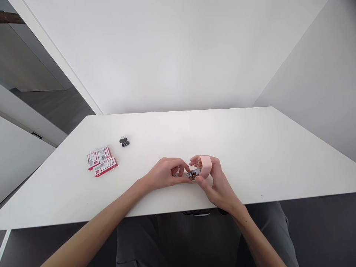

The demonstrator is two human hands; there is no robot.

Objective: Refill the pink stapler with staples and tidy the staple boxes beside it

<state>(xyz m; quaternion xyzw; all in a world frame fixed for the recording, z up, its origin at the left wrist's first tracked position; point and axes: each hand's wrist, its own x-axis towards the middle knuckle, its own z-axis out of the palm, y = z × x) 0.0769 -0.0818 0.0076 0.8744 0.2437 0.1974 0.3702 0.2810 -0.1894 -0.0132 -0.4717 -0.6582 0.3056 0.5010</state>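
A small pink stapler (205,165) with its metal staple channel showing is held just above the white table (250,148). My right hand (215,181) is wrapped round its pink body. My left hand (167,172) pinches at the metal end of the stapler with thumb and fingertips; whether something small sits between those fingertips is hidden.
Three red-and-white staple boxes (101,161) lie at the left of the table. A small black staple remover (124,142) rests a little beyond them. White walls close the table's far and right sides. My lap shows below the near edge.
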